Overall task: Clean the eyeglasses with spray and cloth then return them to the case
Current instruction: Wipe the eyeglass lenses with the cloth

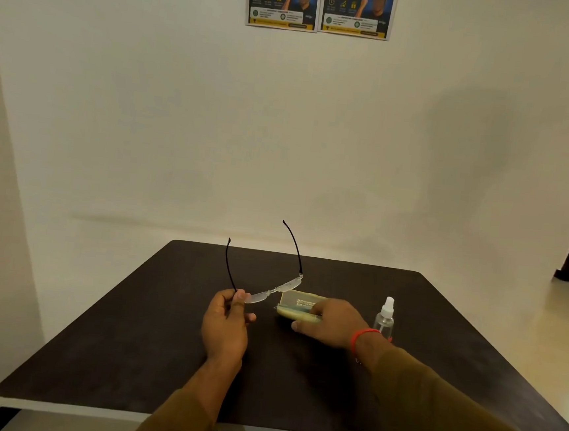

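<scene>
Rimless eyeglasses [275,289] with thin dark temples are held above the dark table [149,334], temples unfolded and pointing up and away. My left hand [227,327] pinches them at the left lens corner. The pale yellow-green case [297,306] lies open at the table's middle, its lid raised. My right hand [330,320] rests on the case's right part, fingers reaching into it; what they touch is hidden. A small clear spray bottle [385,317] with a white nozzle stands upright just right of that hand. I see no cloth.
The table stands against a plain white wall [283,129] with two posters [320,5] high up. The table's white front edge [104,412] is near me. Pale floor [521,322] and a dark doorway lie to the right.
</scene>
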